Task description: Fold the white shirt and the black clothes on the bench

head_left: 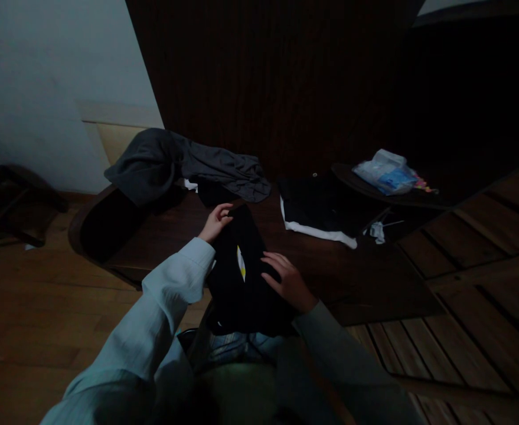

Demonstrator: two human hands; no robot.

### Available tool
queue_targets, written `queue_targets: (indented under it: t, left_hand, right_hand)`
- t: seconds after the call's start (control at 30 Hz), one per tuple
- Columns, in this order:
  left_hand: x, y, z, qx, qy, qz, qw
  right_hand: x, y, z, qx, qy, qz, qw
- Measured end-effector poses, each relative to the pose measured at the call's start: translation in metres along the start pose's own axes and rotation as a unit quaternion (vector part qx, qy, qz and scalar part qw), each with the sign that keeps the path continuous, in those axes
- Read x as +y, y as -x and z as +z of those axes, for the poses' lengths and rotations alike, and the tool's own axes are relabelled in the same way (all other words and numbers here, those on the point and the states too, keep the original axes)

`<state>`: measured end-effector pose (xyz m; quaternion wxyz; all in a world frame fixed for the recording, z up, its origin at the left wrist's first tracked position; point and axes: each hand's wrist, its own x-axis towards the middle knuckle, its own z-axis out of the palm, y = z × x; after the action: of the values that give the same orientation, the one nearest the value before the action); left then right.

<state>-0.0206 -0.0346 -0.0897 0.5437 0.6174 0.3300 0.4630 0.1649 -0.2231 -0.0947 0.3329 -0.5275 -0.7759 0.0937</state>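
A black garment point(241, 283) with a small white and yellow mark lies over the near edge of a dark wooden table point(330, 271) and hangs toward my lap. My left hand point(215, 222) pinches the garment's far top corner, fingers closed on the cloth. My right hand point(286, 280) rests flat on the garment's right side, fingers stretched out and pressing it down.
A crumpled grey garment point(183, 165) lies at the table's far left. A folded black and white stack point(316, 215) sits at the middle right. A plastic packet point(385, 171) rests on a dark tray point(356, 180). Wooden slats point(485, 283) run along the right. The room is dim.
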Motion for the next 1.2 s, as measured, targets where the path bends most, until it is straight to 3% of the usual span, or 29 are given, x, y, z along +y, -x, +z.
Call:
queue_targets:
  t: [0.13,0.27,0.37,0.47,0.63,0.8,0.9,1.07,1.2]
  left_hand:
    - [-0.003,-0.003,0.0,0.01,0.011,-0.02,1.0]
    - [-0.003,-0.003,0.005,0.065,-0.131,0.009,0.989]
    - [-0.001,-0.001,0.007,0.122,-0.266,0.035,0.955]
    - [0.003,0.003,0.008,0.124,-0.331,0.016,0.935]
    - [0.009,0.008,0.011,0.042,-0.294,-0.008,0.955]
    - [0.005,0.006,0.009,-0.016,-0.152,-0.007,0.988]
    - [-0.001,0.002,0.005,0.004,-0.11,-0.014,0.994]
    - [-0.009,-0.003,0.004,0.064,-0.126,-0.026,0.99]
    - [-0.009,-0.004,0.004,0.057,-0.161,0.002,0.985]
  right_hand:
    - [0.0,0.0,-0.001,0.0,0.006,-0.001,1.0]
    - [0.0,-0.001,-0.001,-0.001,0.007,0.004,1.0]
    - [0.0,-0.001,0.0,-0.005,0.015,-0.001,1.0]
    - [0.001,0.0,0.0,-0.008,0.03,-0.004,1.0]
    - [0.0,0.0,0.0,-0.008,0.04,-0.006,0.999]
    - [0.0,0.0,0.0,-0.004,0.035,-0.005,0.999]
    - [0.0,0.0,0.0,-0.002,0.031,-0.003,1.0]
    - [0.0,0.0,0.002,0.002,0.032,-0.003,0.999]
    - [0.001,0.0,0.002,0.007,0.031,-0.004,1.0]
